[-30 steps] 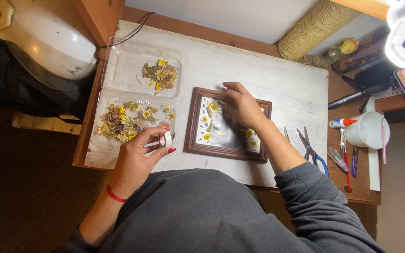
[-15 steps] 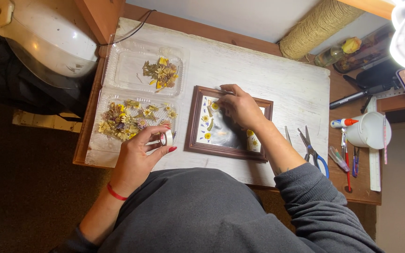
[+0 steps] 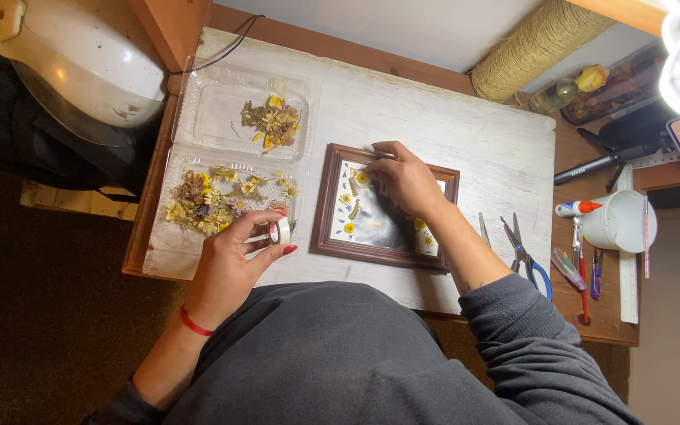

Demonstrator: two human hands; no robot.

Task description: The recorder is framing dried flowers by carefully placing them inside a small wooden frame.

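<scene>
The left hand [image 3: 228, 264] pinches a small white roll of tape [image 3: 279, 230] between thumb and forefinger, the other fingers curled beneath it. The right hand [image 3: 403, 179] lies on the brown picture frame [image 3: 326, 206], fingers bent and drawn together at the frame's far edge; whether they grip anything there cannot be told. The frame sits just beside the left hand, between the two hands, with pressed yellow and blue flowers [image 3: 351, 206] showing on its white ground beside the right hand.

Beyond the left hand lies a clear plastic tray [image 3: 198, 110] in two compartments, both holding dried flowers [image 3: 214, 201]; the near compartment almost touches the tape roll. Scissors [image 3: 527, 253] with blue handles lie just outside the right forearm, with pens and a glue tube [image 3: 576, 208] further out, beside a white cup [image 3: 619, 222].

The white board [image 3: 450, 126] shows bare surface beyond the right hand and toward the far edge. The near edge runs close to the person's body.
</scene>
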